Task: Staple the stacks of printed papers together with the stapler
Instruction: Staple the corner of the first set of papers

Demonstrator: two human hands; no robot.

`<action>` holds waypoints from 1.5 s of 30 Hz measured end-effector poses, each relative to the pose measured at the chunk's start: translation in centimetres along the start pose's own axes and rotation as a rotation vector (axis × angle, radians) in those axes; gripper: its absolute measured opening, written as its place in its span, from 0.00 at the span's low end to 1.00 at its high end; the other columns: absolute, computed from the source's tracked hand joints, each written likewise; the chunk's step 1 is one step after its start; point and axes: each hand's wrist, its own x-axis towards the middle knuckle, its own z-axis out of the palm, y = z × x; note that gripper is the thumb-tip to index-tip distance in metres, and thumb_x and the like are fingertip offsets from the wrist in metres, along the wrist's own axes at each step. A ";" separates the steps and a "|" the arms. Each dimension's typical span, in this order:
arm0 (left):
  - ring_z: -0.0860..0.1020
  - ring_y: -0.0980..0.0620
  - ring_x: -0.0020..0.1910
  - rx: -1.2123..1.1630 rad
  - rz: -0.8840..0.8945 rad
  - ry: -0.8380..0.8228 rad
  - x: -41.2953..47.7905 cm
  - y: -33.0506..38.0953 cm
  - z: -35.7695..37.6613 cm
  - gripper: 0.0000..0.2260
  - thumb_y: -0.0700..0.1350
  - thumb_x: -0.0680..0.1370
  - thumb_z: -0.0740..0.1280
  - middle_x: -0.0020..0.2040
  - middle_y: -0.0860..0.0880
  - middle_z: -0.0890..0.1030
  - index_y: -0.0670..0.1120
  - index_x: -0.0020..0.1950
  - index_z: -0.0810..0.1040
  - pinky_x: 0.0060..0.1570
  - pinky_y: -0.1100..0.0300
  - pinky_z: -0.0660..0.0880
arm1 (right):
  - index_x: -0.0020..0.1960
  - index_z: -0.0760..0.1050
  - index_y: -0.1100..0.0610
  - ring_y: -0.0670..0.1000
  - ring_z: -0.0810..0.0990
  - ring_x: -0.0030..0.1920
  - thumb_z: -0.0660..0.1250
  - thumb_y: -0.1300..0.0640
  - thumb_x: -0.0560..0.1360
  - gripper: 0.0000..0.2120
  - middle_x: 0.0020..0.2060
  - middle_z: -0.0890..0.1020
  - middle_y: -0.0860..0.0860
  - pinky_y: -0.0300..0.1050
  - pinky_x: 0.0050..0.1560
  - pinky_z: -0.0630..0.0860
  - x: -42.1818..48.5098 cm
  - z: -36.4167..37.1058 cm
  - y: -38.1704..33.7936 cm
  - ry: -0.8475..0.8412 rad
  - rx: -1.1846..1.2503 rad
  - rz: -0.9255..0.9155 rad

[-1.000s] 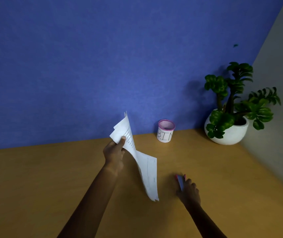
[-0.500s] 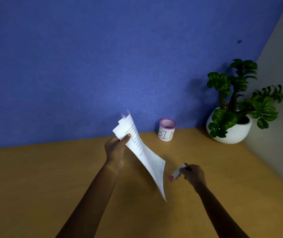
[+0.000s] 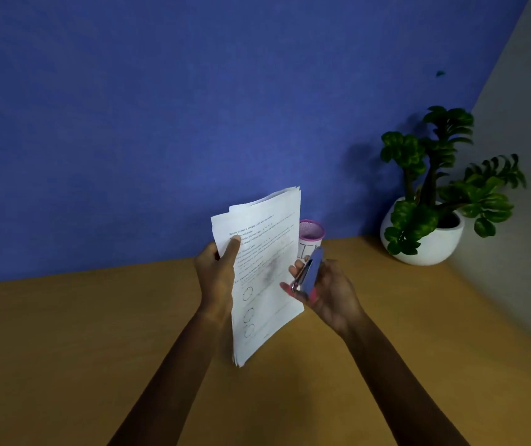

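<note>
Gripping paper stack [image 3: 264, 252] in left hand [image 3: 217, 272] | right hand [image 3: 328, 292] fingers wrapped around stapler [image 3: 309, 272]

The printed text on the stack of papers [image 3: 265, 268] is too small and smeared to read, and a grey blur covers its middle. The stack hides the left hand's [image 3: 215, 272] fingers, leaving only the thumb, and most of the lettering on the pink-rimmed cup [image 3: 311, 235]. The stapler [image 3: 307, 273] in the right hand [image 3: 328, 291] is motion-blurred. Both forearms are cut off at the frame's lower edge.
</note>
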 end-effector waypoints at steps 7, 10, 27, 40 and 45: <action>0.80 0.49 0.44 0.000 0.047 -0.020 -0.6 0.9 0.3 0.07 0.44 0.76 0.65 0.49 0.44 0.81 0.40 0.50 0.76 0.38 0.64 0.75 | 0.45 0.77 0.59 0.46 0.75 0.23 0.53 0.48 0.79 0.19 0.26 0.78 0.51 0.38 0.25 0.76 -0.8 2.7 0.9 -0.067 -0.095 0.136; 0.80 0.48 0.45 0.014 0.086 -0.040 -0.9 1.2 0.4 0.08 0.44 0.76 0.64 0.49 0.43 0.82 0.39 0.49 0.77 0.35 0.66 0.75 | 0.46 0.76 0.58 0.45 0.74 0.21 0.50 0.46 0.80 0.21 0.25 0.78 0.50 0.36 0.23 0.74 -1.4 3.8 0.4 -0.162 -0.142 0.139; 0.80 0.56 0.40 0.091 0.318 -0.116 -1.9 2.1 1.0 0.03 0.40 0.76 0.65 0.41 0.49 0.81 0.45 0.45 0.78 0.37 0.74 0.75 | 0.44 0.74 0.56 0.47 0.79 0.23 0.53 0.53 0.80 0.14 0.26 0.81 0.48 0.38 0.25 0.78 -3.2 8.5 -1.7 -0.216 -0.743 0.008; 0.77 0.51 0.37 0.222 0.414 -0.114 -1.6 2.6 0.5 0.04 0.39 0.74 0.68 0.39 0.44 0.79 0.45 0.40 0.77 0.33 0.73 0.70 | 0.41 0.75 0.55 0.46 0.79 0.24 0.54 0.52 0.80 0.15 0.33 0.79 0.52 0.37 0.24 0.77 -4.0 9.5 -2.0 -0.147 -0.854 -0.017; 0.76 0.51 0.36 0.293 0.447 -0.092 -1.5 2.5 0.5 0.04 0.39 0.73 0.69 0.37 0.45 0.78 0.42 0.38 0.77 0.32 0.72 0.70 | 0.42 0.75 0.56 0.45 0.78 0.23 0.54 0.53 0.80 0.14 0.33 0.79 0.52 0.36 0.23 0.75 -4.3 9.7 -1.8 -0.105 -0.868 -0.029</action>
